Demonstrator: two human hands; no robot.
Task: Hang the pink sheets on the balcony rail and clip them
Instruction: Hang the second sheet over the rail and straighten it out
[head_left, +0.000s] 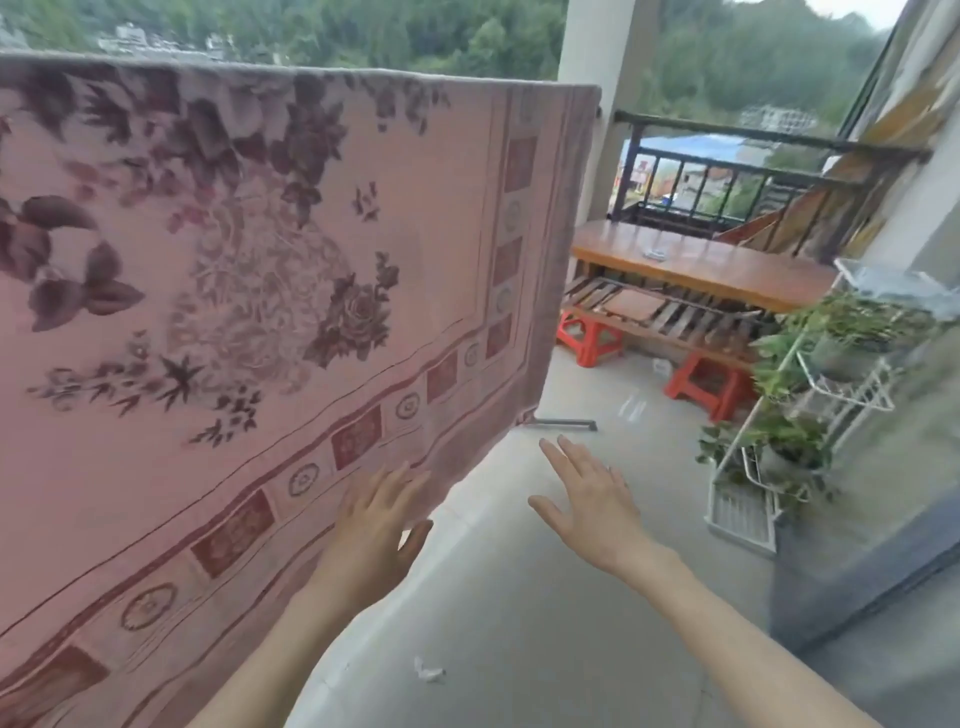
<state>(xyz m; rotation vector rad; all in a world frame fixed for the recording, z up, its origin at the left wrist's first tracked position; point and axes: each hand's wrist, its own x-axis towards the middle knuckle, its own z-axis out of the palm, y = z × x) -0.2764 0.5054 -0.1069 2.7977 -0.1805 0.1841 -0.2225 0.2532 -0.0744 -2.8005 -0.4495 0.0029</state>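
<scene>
Sheet (291, 291), pink with dark floral print and a bordered hem, draped over a high line or rail along the top edge, hanging flat down the left of the view. Lower hem slanting out toward the camera. Left hand (376, 525) open, fingers spread, pressed lightly against the hem near the lower corner; not pinching cloth, as far as can be told. Right hand (587, 501) open too, palm down, fingers fanned, apart from the sheet and holding nothing, above the concrete floor (519, 597).

Step in hand, by judgement: smoothing and settling 1 hung sheet, with clipping not yet done. No clips visible on the top edge, none in either hand, none seen nearby for certain. Balcony rail (769, 137) bare beyond the pillar (592, 104), with a wooden bench (701, 265), 2 red stools and a plant rack (810, 410) to the right.

Next move likely calling for: flattening the hem, checking even drape across the top, then fetching clips and pinching them over the top fold. Possible trouble: wind lifting the loose lower corner.
</scene>
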